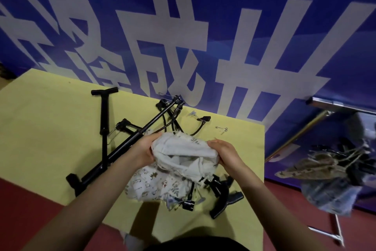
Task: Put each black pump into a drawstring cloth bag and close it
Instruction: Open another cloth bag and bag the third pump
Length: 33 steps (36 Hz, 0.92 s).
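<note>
A white drawstring cloth bag [183, 153] is held up over the yellow table [40, 128], bunched between both hands. My left hand [142, 152] grips its left side and my right hand [223, 154] grips its right side. Under it lies a pile of printed cloth bags [154, 185]. One black pump [104, 126] lies upright-looking at the left with its T-handle far from me. A second black pump [130, 142] lies diagonally across it, partly hidden by my left hand. Another pump's black handle and foot [221, 195] stick out at the pile's right.
Black hoses [175, 120] tangle at the table's far edge beside a small metal clip [222, 129]. A blue banner with white characters [183, 37] rises behind the table. At the right, a rack [333, 173] holds filled cloth bags over the red floor.
</note>
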Available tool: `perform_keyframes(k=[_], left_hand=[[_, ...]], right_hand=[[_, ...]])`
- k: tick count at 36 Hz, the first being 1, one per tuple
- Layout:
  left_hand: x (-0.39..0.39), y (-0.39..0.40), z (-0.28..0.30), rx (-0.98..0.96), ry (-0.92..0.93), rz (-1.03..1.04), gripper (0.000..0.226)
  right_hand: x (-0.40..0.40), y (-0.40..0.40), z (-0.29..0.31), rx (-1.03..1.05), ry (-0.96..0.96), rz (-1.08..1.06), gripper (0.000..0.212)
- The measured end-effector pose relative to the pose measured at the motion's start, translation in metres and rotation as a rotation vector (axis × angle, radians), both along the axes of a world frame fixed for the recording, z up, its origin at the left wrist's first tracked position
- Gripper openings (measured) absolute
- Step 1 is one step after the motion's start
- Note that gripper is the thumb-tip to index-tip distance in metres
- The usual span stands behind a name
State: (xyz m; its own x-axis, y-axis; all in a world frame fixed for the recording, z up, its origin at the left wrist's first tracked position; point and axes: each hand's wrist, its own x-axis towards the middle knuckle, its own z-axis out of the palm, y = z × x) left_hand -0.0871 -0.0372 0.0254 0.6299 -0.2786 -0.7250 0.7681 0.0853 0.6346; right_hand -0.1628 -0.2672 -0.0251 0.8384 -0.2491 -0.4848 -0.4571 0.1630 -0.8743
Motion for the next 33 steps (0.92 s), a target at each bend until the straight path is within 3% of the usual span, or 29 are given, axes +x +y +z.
perform_keyframes(k=[4,8,14,18,21,25,30,33], left_hand=[[0.005,-0.005,-0.014,0.120,-0.076,-0.067,0.025],[0.012,-0.007,-0.028,0.224,-0.068,-0.060,0.035],[0.026,-0.013,-0.044,0.243,-0.037,-0.087,0.031],[0.033,-0.023,-0.049,0.258,-0.067,-0.101,0.022],[0.039,-0.025,-0.057,0.271,-0.057,-0.096,0.028],[0.046,-0.026,-0.065,0.286,-0.042,-0.162,0.027],[0.046,-0.025,-0.072,0.233,0.013,-0.122,0.029],[0.045,-0.023,-0.070,0.223,0.005,-0.128,0.031]], right_hand=[[0.015,-0.020,-0.029,-0.196,0.099,-0.029,0.015],[0.029,-0.051,-0.058,-0.575,0.170,-0.048,0.010],[0.061,-0.065,-0.086,-0.858,0.295,0.272,0.036],[0.076,-0.059,-0.096,-0.975,0.305,0.440,0.033],[0.083,-0.055,-0.103,-1.059,0.325,0.490,0.024],[0.087,-0.049,-0.107,-1.130,0.391,0.569,0.029],[0.084,-0.045,-0.109,-1.146,0.425,0.629,0.038],[0.078,-0.046,-0.106,-1.077,0.400,0.582,0.031]])
